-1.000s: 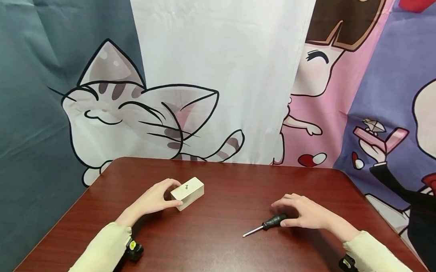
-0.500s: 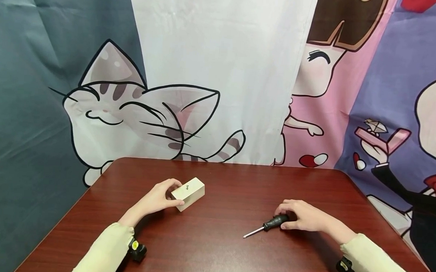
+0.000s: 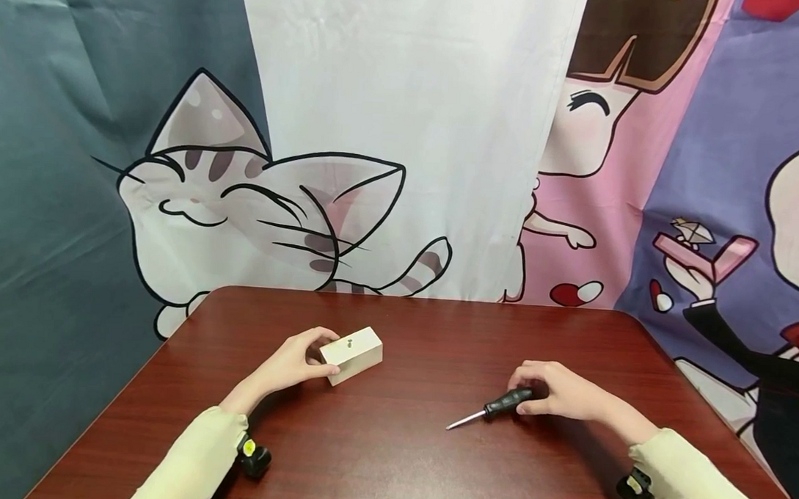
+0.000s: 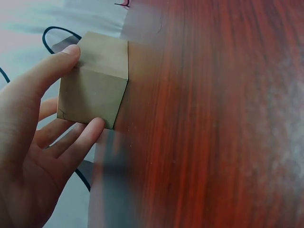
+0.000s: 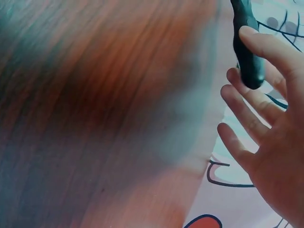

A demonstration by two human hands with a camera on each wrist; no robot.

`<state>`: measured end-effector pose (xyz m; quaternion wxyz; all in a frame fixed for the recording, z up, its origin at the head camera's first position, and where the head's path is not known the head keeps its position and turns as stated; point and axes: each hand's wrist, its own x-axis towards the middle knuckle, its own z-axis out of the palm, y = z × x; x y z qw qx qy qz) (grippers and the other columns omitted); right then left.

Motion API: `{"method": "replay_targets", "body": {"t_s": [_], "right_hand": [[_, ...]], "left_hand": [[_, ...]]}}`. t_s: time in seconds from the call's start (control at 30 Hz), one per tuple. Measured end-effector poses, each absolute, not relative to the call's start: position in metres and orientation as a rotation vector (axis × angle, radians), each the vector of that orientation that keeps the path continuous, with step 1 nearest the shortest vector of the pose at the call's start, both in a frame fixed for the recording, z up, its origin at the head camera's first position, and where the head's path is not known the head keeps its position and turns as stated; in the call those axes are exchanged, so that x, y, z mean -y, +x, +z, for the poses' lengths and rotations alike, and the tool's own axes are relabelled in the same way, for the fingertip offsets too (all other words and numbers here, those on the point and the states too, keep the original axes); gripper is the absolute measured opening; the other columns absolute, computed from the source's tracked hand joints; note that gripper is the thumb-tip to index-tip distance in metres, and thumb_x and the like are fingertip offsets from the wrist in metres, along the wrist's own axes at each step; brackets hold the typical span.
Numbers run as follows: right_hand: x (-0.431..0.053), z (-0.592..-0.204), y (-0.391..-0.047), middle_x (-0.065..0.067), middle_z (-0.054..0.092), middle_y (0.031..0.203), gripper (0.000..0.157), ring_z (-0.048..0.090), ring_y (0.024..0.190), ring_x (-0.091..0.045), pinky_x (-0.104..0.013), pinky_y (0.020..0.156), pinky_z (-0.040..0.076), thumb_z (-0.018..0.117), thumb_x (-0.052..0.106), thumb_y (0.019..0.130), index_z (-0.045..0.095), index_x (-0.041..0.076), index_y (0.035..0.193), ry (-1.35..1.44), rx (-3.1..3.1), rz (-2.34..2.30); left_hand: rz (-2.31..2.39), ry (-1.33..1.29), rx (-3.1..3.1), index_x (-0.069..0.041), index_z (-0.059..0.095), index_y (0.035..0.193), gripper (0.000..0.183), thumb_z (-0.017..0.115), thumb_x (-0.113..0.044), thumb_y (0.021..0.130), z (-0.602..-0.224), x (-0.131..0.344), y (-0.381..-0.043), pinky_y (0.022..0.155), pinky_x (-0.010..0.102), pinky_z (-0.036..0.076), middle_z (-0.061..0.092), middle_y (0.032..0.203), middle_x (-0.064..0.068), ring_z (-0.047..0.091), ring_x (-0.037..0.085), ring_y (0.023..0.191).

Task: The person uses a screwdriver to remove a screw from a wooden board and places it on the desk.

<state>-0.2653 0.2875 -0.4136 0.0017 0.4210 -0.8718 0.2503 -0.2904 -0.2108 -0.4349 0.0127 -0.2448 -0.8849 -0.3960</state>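
A pale wooden block (image 3: 356, 359) with a small screw (image 3: 350, 343) standing up from its top is held by my left hand (image 3: 294, 361) at its near left end. In the left wrist view, the thumb lies on one side of the block (image 4: 90, 95) and the fingers on the other. My right hand (image 3: 562, 392) pinches the rear of a screwdriver's black handle (image 3: 503, 403), its metal shaft pointing left and toward me. The right wrist view shows the thumb on the handle (image 5: 247, 52), with the lower fingers spread loosely below it.
Both hands work over a dark red-brown wooden table (image 3: 392, 455). Behind it hangs a cloth printed with a cartoon cat (image 3: 196, 198) and other figures. Each wrist wears a small black camera, such as the one (image 3: 255, 459) on the left.
My right fingers have come down onto the screwdriver handle and grip it, and its tip has risen slightly. The left hand has turned the block a little and shifted it slightly right.
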Motion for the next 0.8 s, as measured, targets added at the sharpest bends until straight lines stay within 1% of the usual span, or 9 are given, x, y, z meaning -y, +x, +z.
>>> {"method": "replay_targets", "body": {"t_s": [0.07,0.13,0.23,0.3,0.4,0.47,0.63,0.73,0.8], "right_hand": [[-0.287,-0.410,-0.265,0.014,0.064,0.093,0.022,0.056,0.084,-0.002,-0.020,0.075,0.047,0.079,0.026,0.085,0.066,0.030,0.102,1.311,2.714,0.850],[-0.286,-0.407,-0.265,0.012,0.065,0.094,0.023,0.058,0.086,-0.003,-0.022,0.074,0.049,0.078,0.026,0.086,0.066,0.028,0.105,1.302,2.694,0.936],[-0.282,-0.403,-0.263,0.008,0.067,0.097,0.025,0.061,0.087,-0.005,-0.024,0.074,0.053,0.078,0.022,0.086,0.066,0.023,0.108,1.290,2.664,1.101],[-0.278,-0.401,-0.262,0.004,0.068,0.099,0.026,0.062,0.089,-0.007,-0.026,0.076,0.057,0.076,0.018,0.087,0.065,0.019,0.111,1.264,2.660,1.243],[-0.271,-0.398,-0.260,-0.001,0.068,0.102,0.027,0.064,0.092,-0.011,-0.027,0.082,0.058,0.074,0.014,0.089,0.064,0.014,0.114,1.222,2.651,1.399],[-0.266,-0.395,-0.258,-0.001,0.069,0.103,0.027,0.066,0.093,-0.012,-0.027,0.084,0.057,0.073,0.014,0.089,0.064,0.014,0.115,1.182,2.646,1.455],[-0.256,-0.388,-0.255,-0.001,0.072,0.102,0.029,0.070,0.095,-0.015,-0.028,0.084,0.057,0.073,0.014,0.089,0.064,0.018,0.116,1.097,2.610,1.497],[-0.252,-0.385,-0.255,-0.003,0.073,0.099,0.029,0.072,0.094,-0.015,-0.029,0.083,0.058,0.073,0.012,0.090,0.063,0.016,0.117,1.057,2.566,1.546],[-0.250,-0.384,-0.256,-0.005,0.074,0.096,0.029,0.073,0.091,-0.016,-0.033,0.082,0.060,0.072,0.009,0.090,0.062,0.013,0.117,1.038,2.526,1.601]], "left_hand": [[-1.263,-0.750,2.760,-0.013,0.057,0.122,0.052,0.083,-0.028,0.080,-0.435,0.210,-0.291,0.074,0.019,0.057,0.067,0.113,0.008,0.065,0.016,0.093],[-1.289,-0.750,2.755,-0.012,0.057,0.120,0.050,0.083,-0.027,0.081,-0.435,0.209,-0.290,0.075,0.020,0.057,0.067,0.112,0.009,0.066,0.017,0.094],[-1.323,-0.762,2.737,-0.010,0.057,0.120,0.048,0.082,-0.024,0.082,-0.436,0.207,-0.290,0.077,0.024,0.059,0.067,0.113,0.012,0.067,0.019,0.096],[-1.342,-0.768,2.730,-0.011,0.058,0.120,0.047,0.082,-0.024,0.082,-0.437,0.205,-0.289,0.079,0.025,0.059,0.067,0.113,0.012,0.067,0.019,0.097],[-1.361,-0.769,2.730,-0.014,0.059,0.121,0.046,0.082,-0.025,0.082,-0.438,0.202,-0.289,0.081,0.024,0.059,0.067,0.114,0.009,0.066,0.019,0.099],[-1.371,-0.778,2.732,-0.016,0.059,0.122,0.046,0.081,-0.026,0.083,-0.439,0.199,-0.290,0.082,0.023,0.058,0.066,0.115,0.008,0.066,0.019,0.100],[-1.379,-0.799,2.719,-0.016,0.060,0.124,0.046,0.081,-0.026,0.083,-0.439,0.196,-0.290,0.082,0.023,0.058,0.065,0.118,0.009,0.065,0.021,0.102],[-1.395,-0.782,2.721,-0.018,0.061,0.124,0.047,0.081,-0.026,0.083,-0.438,0.194,-0.290,0.083,0.022,0.057,0.065,0.119,0.008,0.065,0.021,0.103],[-1.415,-0.779,2.721,-0.018,0.061,0.124,0.046,0.081,-0.025,0.083,-0.438,0.193,-0.290,0.083,0.022,0.057,0.065,0.119,0.009,0.065,0.022,0.103]]}}
